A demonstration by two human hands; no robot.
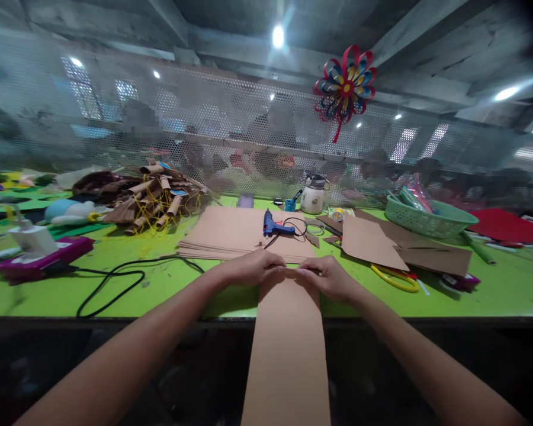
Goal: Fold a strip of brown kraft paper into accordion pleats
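Observation:
A long brown cardboard strip [288, 349] runs from the table edge down toward my body. My left hand [260, 266] pinches the left side of its far end, and my right hand [328, 277] pinches the right side, thumbs close together. The far edge looks slightly bent up between my fingers. Just beyond my hands lies a stack of flat brown cardboard sheets [217, 231], with a blue glue gun [278, 227] resting on top and its dark cord beside it.
On the green table [231, 302], a purple power strip [48, 260] with a white plug and black cable sits left, near bundled brown rolls [160, 201]. Right are loose cardboard pieces [373, 242], a yellow ring [394, 279] and a green basket [430, 218]. A white jug [313, 195] stands behind.

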